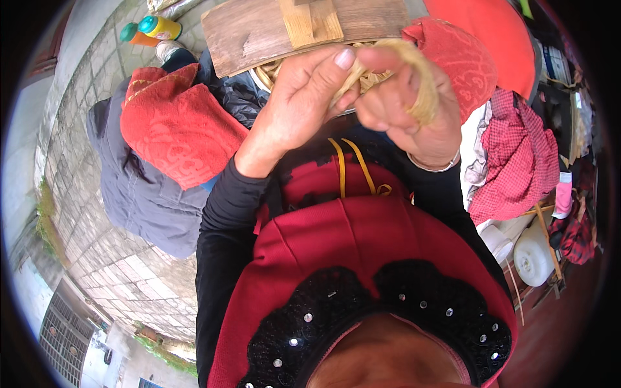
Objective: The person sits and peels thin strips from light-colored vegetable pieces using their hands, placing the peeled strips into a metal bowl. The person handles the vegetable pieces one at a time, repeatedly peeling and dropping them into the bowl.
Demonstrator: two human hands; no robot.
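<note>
A hank of pale yellow fibre (pixel 422 82) runs between my two hands and loops over the back of the right one. My left hand (pixel 310 87) pinches one end of it under the thumb. Fingers of my right hand (pixel 412 102), which wears a thin bracelet (pixel 434 168), are curled around the strands and partly blurred. Just beyond the hands, a wooden board (pixel 247 36) with a lighter wood piece (pixel 310 22) lies across a pale-rimmed container (pixel 260 80). More yellowish strands (pixel 271 72) show under the board, mostly hidden by my hands.
Red patterned cloths lie at left (pixel 179 131) and right (pixel 451 68), the left one over grey fabric (pixel 145 184). Black plastic (pixel 237 94) sits beside the container. Two capped bottles (pixel 160 28) stand on the paving. A red checked cloth (pixel 514 155) is at right.
</note>
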